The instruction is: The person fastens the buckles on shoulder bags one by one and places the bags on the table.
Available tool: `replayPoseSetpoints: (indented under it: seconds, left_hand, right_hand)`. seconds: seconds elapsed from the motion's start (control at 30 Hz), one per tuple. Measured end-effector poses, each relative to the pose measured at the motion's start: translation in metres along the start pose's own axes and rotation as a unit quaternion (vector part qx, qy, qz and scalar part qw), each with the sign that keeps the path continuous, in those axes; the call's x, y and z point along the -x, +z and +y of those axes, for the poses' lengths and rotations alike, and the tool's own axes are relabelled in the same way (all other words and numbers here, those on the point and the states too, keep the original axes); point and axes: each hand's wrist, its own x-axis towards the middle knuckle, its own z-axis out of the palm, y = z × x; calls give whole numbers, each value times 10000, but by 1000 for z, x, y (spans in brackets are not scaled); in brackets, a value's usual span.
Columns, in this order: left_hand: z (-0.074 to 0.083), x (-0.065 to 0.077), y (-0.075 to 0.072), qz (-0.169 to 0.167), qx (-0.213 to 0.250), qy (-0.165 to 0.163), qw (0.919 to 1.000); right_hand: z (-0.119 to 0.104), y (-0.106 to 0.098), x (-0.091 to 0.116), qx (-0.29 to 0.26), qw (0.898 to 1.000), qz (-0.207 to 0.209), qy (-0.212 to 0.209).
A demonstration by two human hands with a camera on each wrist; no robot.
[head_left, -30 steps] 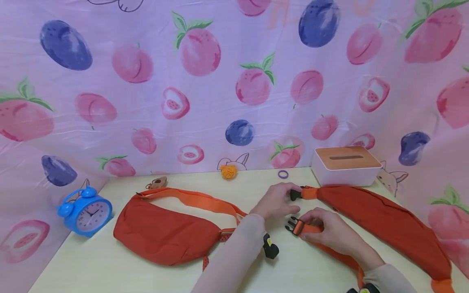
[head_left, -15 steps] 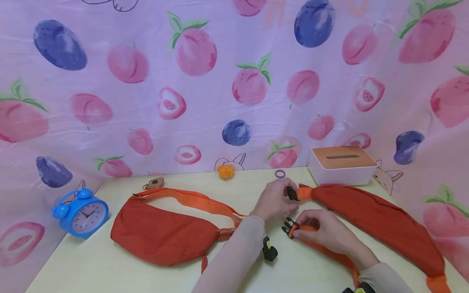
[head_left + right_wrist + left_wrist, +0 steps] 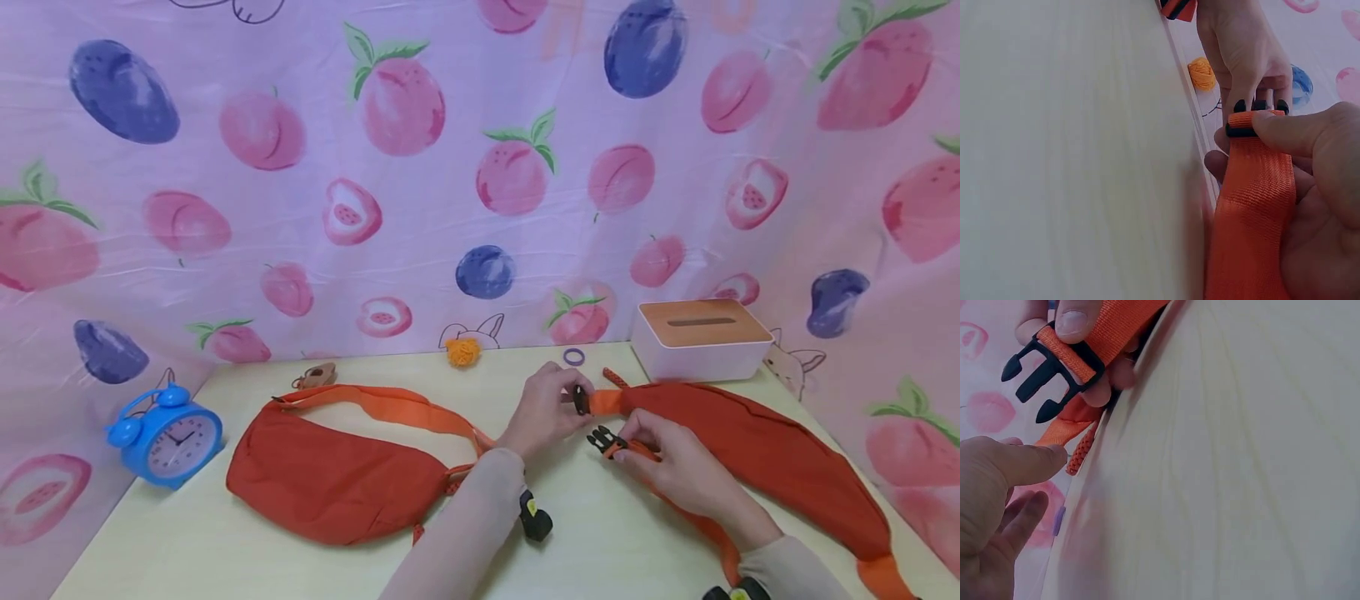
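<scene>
Pinched between my right hand's [image 3: 686,468] thumb and fingers is the black pronged half of a side-release buckle [image 3: 606,440], on an orange strap [image 3: 1254,200]. Its prongs point away from the right hand, toward my left hand [image 3: 538,410]. That left hand holds the black socket half [image 3: 581,400] by its end, attached to the orange webbing of the right-hand red waist bag [image 3: 765,450]. The two buckle halves are apart. In the left wrist view, the prongs [image 3: 1038,381] show plainly, while the socket is hidden behind my left fingers.
A second red waist bag [image 3: 337,475] lies left, partly behind my left forearm. Beyond it stand a blue alarm clock [image 3: 176,437] and a small brown object [image 3: 318,375]. A tissue box [image 3: 705,350], purple ring [image 3: 573,357] and orange yarn ball [image 3: 462,352] line the back.
My left hand has drawn the socket and the bag's end leftward, and a red zipper pull now shows. My right hand has lifted the pronged half slightly up and to the right.
</scene>
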Motion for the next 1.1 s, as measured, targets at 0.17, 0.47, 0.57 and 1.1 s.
replayPoseSetpoints:
  seconds: [0.17, 0.47, 0.57, 1.1]
  left_hand:
    - [-2, 7, -3, 144, 749, -235, 9968]
    - [-2, 17, -4, 222, 1279, -285, 9911]
    - [-2, 20, -4, 134, 1439, -414, 9886]
    - [-2, 24, -4, 117, 1817, -460, 9822]
  right_hand:
    - [3, -2, 0, -92, 9995, 123, -287]
    - [2, -2, 0, -603, 9972, 449, 13]
    - [1, -2, 0, -510, 9971, 541, 133]
    - [2, 0, 5, -613, 9889, 1285, -431]
